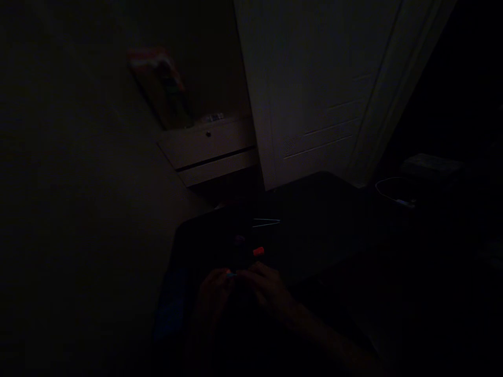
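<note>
The view is very dark. Low in the middle, my left hand (214, 288) is closed, its fingertips on a small teal thing with an orange spot (230, 274), whose kind I cannot make out. My right hand (267, 288) meets it from the other side, fingertips pinched together at the teal end. Just beyond my hands, a small bright red-orange piece (258, 251) lies on the dark table (314, 209). To its left is a dim purplish lump (239, 240). Farther back lies a thin V-shaped metal tool, like tweezers (266, 223), its joined end pointing right.
Behind the table are a pale drawer unit (212, 146) with a picture-like packet (157, 84) on it, and a white door (314, 94). At right, a white cable (387, 191) lies near a pale box (432, 165). Something blue (168, 309) is at lower left.
</note>
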Tool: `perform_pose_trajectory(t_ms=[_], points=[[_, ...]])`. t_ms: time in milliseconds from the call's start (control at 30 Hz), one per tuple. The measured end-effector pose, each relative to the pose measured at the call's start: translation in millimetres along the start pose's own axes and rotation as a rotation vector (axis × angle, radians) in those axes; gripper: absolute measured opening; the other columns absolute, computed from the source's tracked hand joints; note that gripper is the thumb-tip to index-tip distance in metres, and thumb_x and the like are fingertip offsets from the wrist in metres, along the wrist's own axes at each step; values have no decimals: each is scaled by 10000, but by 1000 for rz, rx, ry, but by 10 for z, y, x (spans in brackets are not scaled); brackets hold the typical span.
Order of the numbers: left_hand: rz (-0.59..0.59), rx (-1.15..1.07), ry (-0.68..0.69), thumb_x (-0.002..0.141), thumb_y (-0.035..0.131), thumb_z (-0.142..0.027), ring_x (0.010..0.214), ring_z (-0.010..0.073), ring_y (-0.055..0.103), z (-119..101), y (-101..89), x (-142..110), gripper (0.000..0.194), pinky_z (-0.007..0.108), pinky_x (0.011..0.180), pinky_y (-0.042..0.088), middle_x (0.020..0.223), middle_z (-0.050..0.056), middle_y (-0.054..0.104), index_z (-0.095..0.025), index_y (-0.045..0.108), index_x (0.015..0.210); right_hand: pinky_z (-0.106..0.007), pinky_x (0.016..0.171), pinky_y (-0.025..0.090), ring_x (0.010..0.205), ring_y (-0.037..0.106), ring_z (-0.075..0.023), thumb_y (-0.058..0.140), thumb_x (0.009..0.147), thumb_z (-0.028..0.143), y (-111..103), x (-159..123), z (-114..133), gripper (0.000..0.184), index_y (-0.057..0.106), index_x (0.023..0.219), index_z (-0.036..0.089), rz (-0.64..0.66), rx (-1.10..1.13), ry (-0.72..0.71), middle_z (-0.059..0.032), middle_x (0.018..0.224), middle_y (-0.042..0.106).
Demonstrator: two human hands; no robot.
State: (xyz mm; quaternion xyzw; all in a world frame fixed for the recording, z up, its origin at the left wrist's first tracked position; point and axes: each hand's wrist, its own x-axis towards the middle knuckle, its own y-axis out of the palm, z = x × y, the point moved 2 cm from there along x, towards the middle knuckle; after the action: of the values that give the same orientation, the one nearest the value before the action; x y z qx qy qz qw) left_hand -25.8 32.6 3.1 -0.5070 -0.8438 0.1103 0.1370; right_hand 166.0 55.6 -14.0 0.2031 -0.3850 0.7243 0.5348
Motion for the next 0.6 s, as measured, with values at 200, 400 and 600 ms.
perform_pose_trajectory(t_ms=[200,400,600], points=[[6,59,21,636,821,-411,897,326,748,58,-39,-44,222,462,844,630,948,103,787,-234,797,767,-284,748,564,856,675,-193,491,1005,76,-8,19,15,417,689,1341,223,25,-9,27,-84,1020,688],[24,20,31,613,859,-373,988,359,743,23,-59,-49,212,502,924,613,961,103,795,-253,806,781,-270,736,552,836,667,-182,499,993,75,-11,30,23,418,705,1315,246,37,-5,85,-66,995,677],[31,-88,-23,623,868,-314,988,345,746,-50,-65,-96,177,474,887,626,944,90,805,-244,799,770,-269,754,555,847,673,-182,518,981,54,2,12,2,431,702,1316,252,47,-32,100,-65,1008,685]])
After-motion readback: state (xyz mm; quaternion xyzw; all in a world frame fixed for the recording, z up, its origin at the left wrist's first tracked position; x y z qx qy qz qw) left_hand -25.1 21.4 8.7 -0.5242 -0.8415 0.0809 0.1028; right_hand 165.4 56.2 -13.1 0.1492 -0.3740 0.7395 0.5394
